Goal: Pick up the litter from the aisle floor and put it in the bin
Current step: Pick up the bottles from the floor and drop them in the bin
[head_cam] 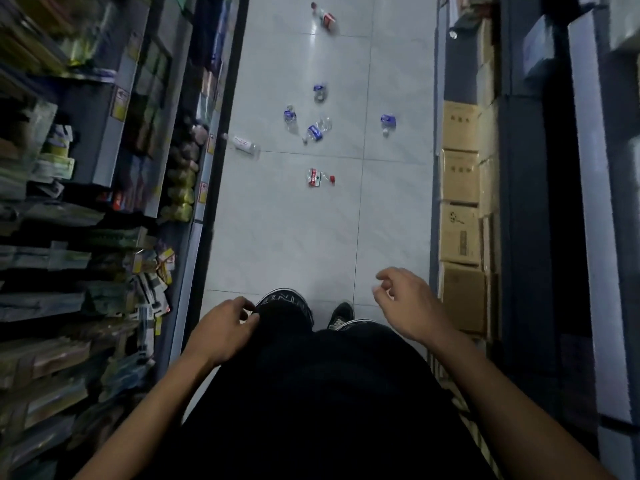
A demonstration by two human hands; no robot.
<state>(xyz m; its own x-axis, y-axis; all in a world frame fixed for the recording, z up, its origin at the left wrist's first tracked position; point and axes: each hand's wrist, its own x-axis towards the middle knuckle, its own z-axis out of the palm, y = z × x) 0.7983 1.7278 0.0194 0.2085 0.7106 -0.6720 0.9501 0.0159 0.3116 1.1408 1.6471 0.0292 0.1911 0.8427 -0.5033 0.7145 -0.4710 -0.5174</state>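
Note:
Several crushed plastic bottles lie on the pale tiled aisle floor ahead of me. Nearest is a red-capped bottle with a red and white label [319, 177]. A clear bottle [243, 144] lies by the left shelf base. Several blue-labelled bottles sit beyond, one in the middle [316, 130], one to the right [388, 122]. Another red-labelled bottle [326, 16] lies far up the aisle. My left hand [224, 328] hangs by my left thigh with loosely curled fingers and holds nothing. My right hand [408, 302] hovers at my right side, fingers relaxed and empty. No bin is in view.
Stocked shelves [104, 216] line the left of the narrow aisle. Stacked cardboard boxes [462, 202] and dark shelving line the right. My dark trousers and shoes [341, 315] fill the bottom centre.

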